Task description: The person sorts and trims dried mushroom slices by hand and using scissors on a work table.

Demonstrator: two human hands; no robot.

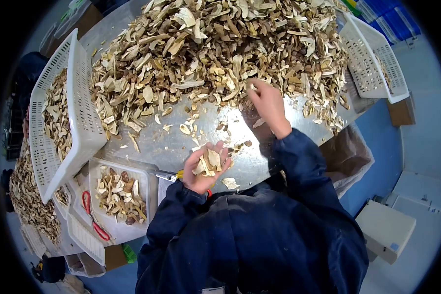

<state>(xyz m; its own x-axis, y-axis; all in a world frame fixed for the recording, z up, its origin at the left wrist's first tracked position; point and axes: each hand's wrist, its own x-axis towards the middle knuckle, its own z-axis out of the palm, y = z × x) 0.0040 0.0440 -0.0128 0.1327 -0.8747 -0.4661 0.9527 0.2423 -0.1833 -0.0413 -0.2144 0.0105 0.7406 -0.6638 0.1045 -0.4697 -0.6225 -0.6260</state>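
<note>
Palm up near the table's front edge, my left hand (199, 177) holds several pale dried slices (210, 162), its fingers curled round them. My right hand (270, 109) reaches to the lower edge of a large heap of dried mushroom slices (220, 44). Its thumb and index finger are bent together at the heap, and what they hold, if anything, is too small to name. Loose slices and crumbs lie on the metal table (166, 147) between the hands and the heap. Beside my left wrist is a tool with a yellow and black handle (167, 175), partly hidden.
White perforated baskets stand at the left (85, 108) and right (362, 59), with slices inside. A white tray (152, 196) of slices sits at the lower left, next to red-handled scissors (87, 203). A lined bin (360, 147) is below the table's right edge.
</note>
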